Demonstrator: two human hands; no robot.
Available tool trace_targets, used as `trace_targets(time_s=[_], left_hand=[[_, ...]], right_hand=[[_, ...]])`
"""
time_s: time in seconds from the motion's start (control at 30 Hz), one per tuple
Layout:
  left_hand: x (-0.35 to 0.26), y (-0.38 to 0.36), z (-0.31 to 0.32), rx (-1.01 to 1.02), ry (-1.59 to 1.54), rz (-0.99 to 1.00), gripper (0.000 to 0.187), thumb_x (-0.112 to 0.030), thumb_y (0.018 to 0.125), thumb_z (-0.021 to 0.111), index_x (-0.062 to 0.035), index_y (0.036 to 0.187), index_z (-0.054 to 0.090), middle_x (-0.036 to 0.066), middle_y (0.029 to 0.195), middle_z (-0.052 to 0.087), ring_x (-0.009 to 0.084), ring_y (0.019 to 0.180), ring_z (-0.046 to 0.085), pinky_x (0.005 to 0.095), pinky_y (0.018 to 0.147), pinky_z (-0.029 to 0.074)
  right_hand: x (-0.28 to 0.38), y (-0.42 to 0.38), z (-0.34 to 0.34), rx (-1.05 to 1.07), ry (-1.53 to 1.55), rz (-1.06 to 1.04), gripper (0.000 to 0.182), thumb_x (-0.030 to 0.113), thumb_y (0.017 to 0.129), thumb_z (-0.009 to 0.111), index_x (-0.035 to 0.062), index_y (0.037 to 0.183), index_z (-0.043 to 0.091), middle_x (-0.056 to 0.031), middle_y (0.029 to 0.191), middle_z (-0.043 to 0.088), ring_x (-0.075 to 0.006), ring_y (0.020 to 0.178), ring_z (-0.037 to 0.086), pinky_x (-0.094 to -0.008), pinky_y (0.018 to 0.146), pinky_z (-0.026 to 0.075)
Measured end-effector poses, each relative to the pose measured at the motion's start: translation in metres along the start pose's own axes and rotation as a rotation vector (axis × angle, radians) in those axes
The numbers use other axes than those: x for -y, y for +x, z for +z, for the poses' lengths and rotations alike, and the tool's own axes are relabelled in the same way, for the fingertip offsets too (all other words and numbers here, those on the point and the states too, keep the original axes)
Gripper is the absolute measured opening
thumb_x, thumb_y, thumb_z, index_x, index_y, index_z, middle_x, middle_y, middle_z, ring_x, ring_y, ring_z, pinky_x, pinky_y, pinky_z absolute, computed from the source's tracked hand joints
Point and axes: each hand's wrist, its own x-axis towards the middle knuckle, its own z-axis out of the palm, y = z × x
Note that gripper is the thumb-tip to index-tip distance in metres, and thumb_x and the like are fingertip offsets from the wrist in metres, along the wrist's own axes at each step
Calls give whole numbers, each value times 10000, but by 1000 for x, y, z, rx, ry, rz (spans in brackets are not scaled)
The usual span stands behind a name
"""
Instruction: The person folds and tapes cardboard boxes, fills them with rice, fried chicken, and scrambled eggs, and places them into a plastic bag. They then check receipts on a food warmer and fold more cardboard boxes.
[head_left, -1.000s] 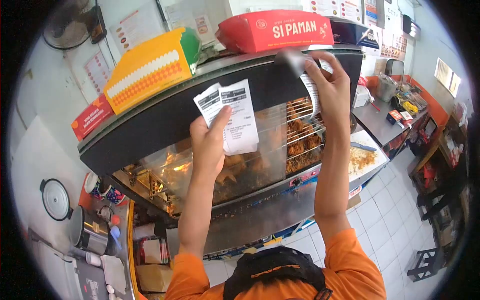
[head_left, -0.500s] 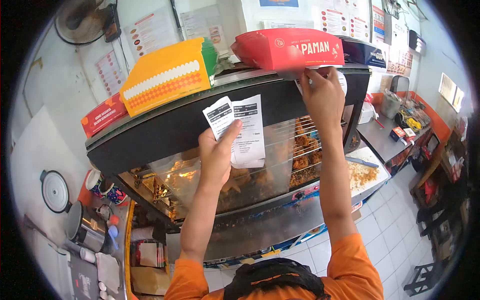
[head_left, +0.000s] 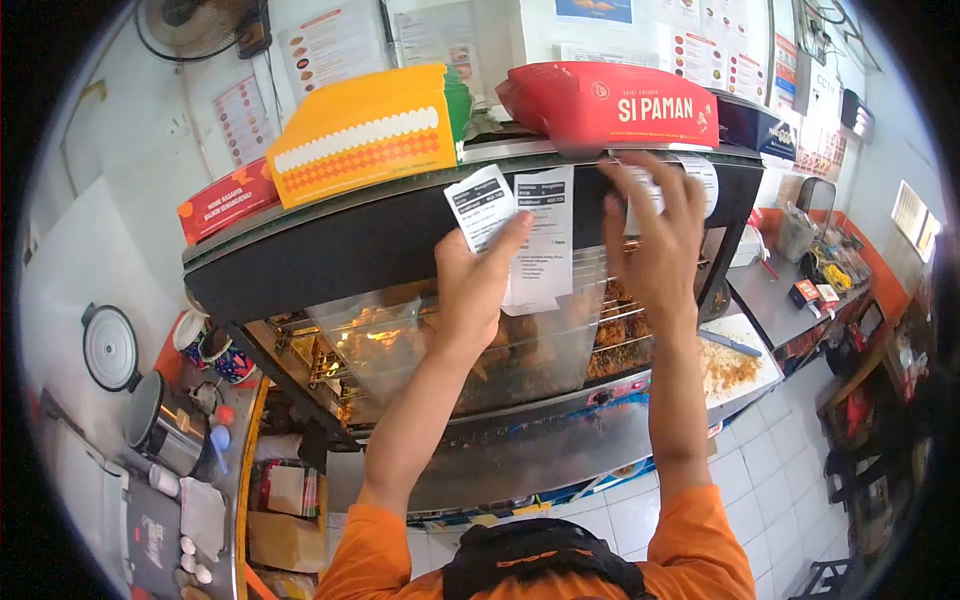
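My left hand [head_left: 478, 285] is raised in front of a black heated display cabinet [head_left: 330, 245] and pinches two white printed receipts [head_left: 530, 235] between thumb and fingers. My right hand [head_left: 655, 235] lies flat with fingers spread against the cabinet's black top band. It presses on another white receipt [head_left: 703, 180], which shows between and beside the fingers. Fried chicken [head_left: 610, 335] sits on racks behind the glass below both hands.
On the cabinet top lie a red "SI PAMAN" box [head_left: 610, 105], a yellow box [head_left: 370, 130] and a small red box [head_left: 225, 200]. A steel pot [head_left: 160, 435] and a round lid [head_left: 110, 345] are at left. A crumb tray [head_left: 730, 362] and steel counter [head_left: 775, 270] stand at right.
My right hand went up under the red box with its receipt, then came down and spread flat on the cabinet's band. My left hand rose slightly with the two receipts.
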Motion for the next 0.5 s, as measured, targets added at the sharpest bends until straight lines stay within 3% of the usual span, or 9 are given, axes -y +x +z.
trace_targets(time_s=[0.07,0.27,0.37,0.43,0.5], left_hand=[[1,2,1,12,8,12,214,-87,965,712,27,1146,700,62,1070,736,94,945,668,267,811,536],[3,8,-8,-49,-34,-30,261,-193,1006,659,25,1144,699,73,1037,735,115,907,678,292,806,546],[-10,5,-26,3,-180,-136,344,-193,1003,596,78,1208,644,197,1100,724,263,941,724,387,845,594],[-13,1,-31,9,-252,-149,368,-151,1007,567,117,1258,591,275,1184,688,357,996,724,455,875,613],[-22,-6,-36,13,-214,-117,361,-139,1015,572,121,1265,582,281,1212,675,369,1025,718,453,886,613]], right_hand=[[15,-2,-6,108,127,-193,392,93,762,692,105,1152,729,-43,1319,651,-269,1118,616,-408,907,491],[5,8,17,75,293,-187,390,35,748,669,81,1130,734,-59,1150,727,-266,1045,641,-400,868,531],[-1,16,24,38,260,-163,374,4,740,652,72,1100,728,-77,1082,741,-290,1013,654,-421,877,527],[-8,15,28,122,290,-111,385,-24,737,634,69,1099,721,-83,1073,739,-299,1015,654,-427,902,512],[-12,18,28,183,297,-79,407,-63,733,599,68,1102,709,-90,1049,734,-313,1041,644,-447,953,476]])
